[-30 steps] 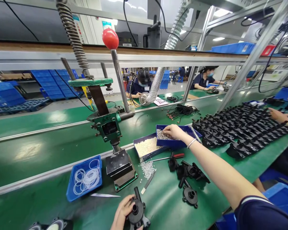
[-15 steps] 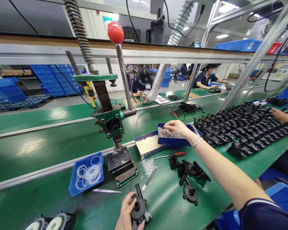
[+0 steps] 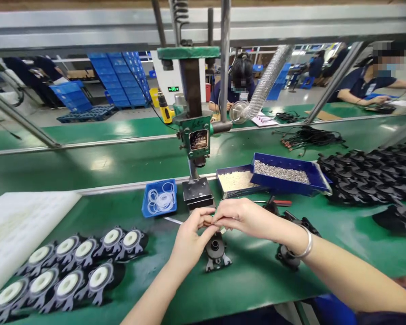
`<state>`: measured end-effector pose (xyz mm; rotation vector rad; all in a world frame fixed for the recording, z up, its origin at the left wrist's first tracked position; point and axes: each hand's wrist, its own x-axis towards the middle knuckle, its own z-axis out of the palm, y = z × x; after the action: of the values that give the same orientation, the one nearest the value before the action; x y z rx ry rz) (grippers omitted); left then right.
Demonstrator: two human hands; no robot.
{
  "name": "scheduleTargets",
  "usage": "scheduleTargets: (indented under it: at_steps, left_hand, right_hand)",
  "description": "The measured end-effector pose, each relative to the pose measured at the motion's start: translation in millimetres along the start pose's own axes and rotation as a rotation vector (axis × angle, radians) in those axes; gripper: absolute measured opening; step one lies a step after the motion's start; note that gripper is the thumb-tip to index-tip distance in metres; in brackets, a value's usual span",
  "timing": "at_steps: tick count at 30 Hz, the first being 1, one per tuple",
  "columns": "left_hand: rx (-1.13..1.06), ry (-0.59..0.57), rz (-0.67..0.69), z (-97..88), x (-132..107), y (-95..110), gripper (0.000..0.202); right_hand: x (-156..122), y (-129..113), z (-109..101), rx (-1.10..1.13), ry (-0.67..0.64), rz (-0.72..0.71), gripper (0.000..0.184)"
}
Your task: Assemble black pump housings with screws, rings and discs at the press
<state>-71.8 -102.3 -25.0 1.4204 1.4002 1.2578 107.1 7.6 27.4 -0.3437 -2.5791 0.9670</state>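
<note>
In front of the press, my left hand (image 3: 194,230) and my right hand (image 3: 243,217) meet, fingertips pinched close together. Anything between the fingertips is too small or hidden to make out. Just below them a black pump housing (image 3: 215,253) with a round hub sits over the green table; its far end is covered by my fingers, and I cannot tell whether they touch it. Behind my right hand stand a blue tray of small metal pins (image 3: 280,174) and a blue tray of small cream-coloured parts (image 3: 237,180).
The lever press (image 3: 198,189) stands just beyond my hands. Left of it is a blue tray of clear rings (image 3: 160,198). Several housings with cream discs (image 3: 67,284) lie at left, near a white foam board (image 3: 16,234). More black housings (image 3: 375,176) fill the right. Co-workers sit opposite.
My right hand has left the tray of metal pins and come to my left hand. The left hand no longer wraps round the housing's side. The view has turned left and down.
</note>
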Motion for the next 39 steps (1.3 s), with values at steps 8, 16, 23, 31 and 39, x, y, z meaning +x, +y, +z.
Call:
scheduleTargets:
  at_steps: [8, 16, 23, 31, 39]
  left_hand:
    - [0.021, -0.012, -0.061, -10.3, -7.2, 0.5, 0.026]
    - [0.034, 0.192, -0.220, -15.0, -43.1, -29.7, 0.015]
    - [0.163, 0.217, -0.065, 0.4, -58.7, -44.9, 0.009]
    - [0.450, 0.258, 0.371, 4.7, -60.1, -56.1, 0.011]
    - [0.522, 0.209, 0.382, 2.2, -67.8, -59.3, 0.019]
  right_hand:
    - [-1.1, 11.0, 21.4, 0.105, 0.112, -0.024, 0.019]
    - [-36.5, 25.3, 40.1, 0.072, 0.031, 0.084, 0.017]
    - [-52.5, 27.8, 61.3, 0.008, 0.047, 0.086, 0.019]
    - [-61.3, 19.8, 70.3, -0.122, 0.065, 0.011, 0.022]
    - [-61.3, 17.5, 73.4, -0.117, 0.136, -0.027, 0.020]
